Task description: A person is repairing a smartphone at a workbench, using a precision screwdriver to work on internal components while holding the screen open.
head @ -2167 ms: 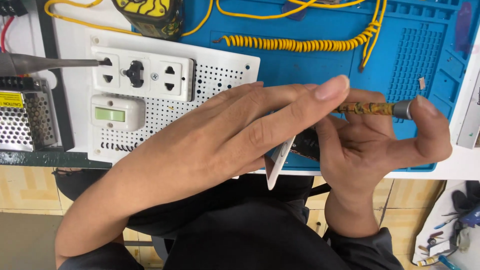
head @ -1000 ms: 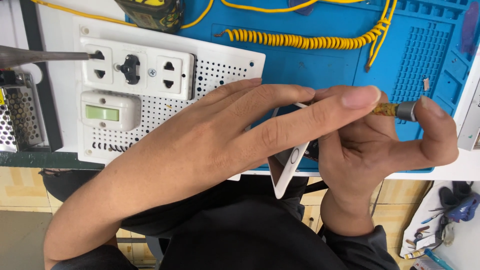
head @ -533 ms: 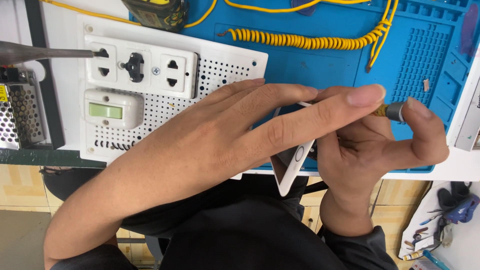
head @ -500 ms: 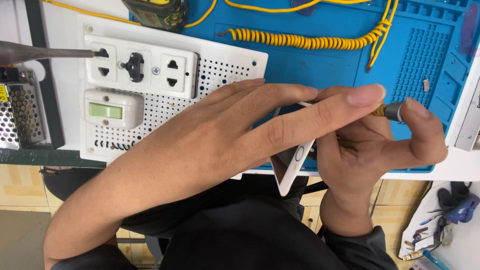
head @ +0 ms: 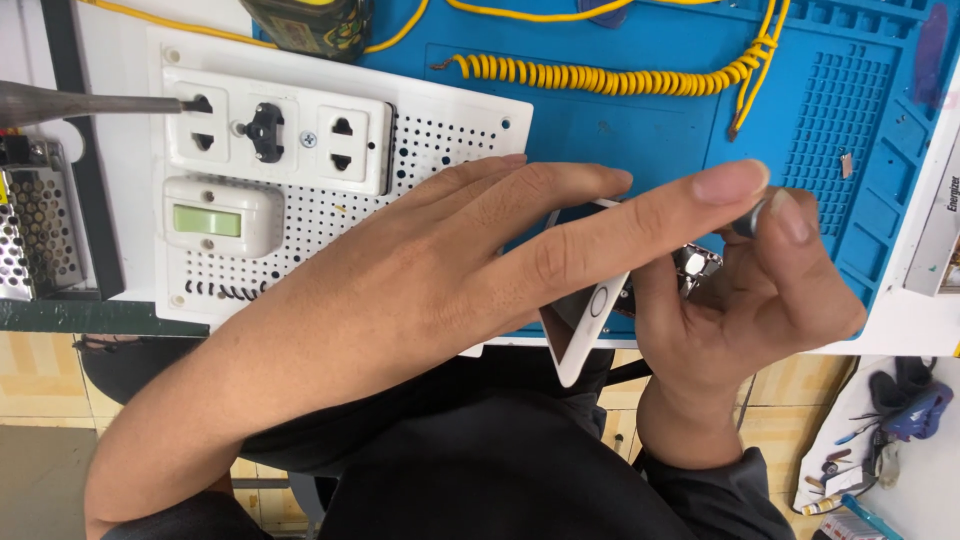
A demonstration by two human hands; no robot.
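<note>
- The left hand point(head: 420, 270) lies flat and stretched across the near edge of the bench point(head: 900, 330). Its fingers are nearly straight and press against the white phone point(head: 585, 315), steadying it more than gripping it.
- The phone stands tilted on its side at the near edge, over the blue work mat point(head: 640, 120), between the two hands.
- The right hand point(head: 745, 290) is curled. Thumb and fingers pinch a small screwdriver point(head: 748, 218), of which only the grey end shows by the thumb tip.
- The step in hand looks like working a screw or small part inside the opened phone. The tip itself is hidden.
- The next move likely calls for a steady brace from the left hand and fine, light turning from the right.
- A yellow coiled cable point(head: 600, 75) lies toward the far edge, and a white socket board point(head: 300, 160) sits at the left.
</note>
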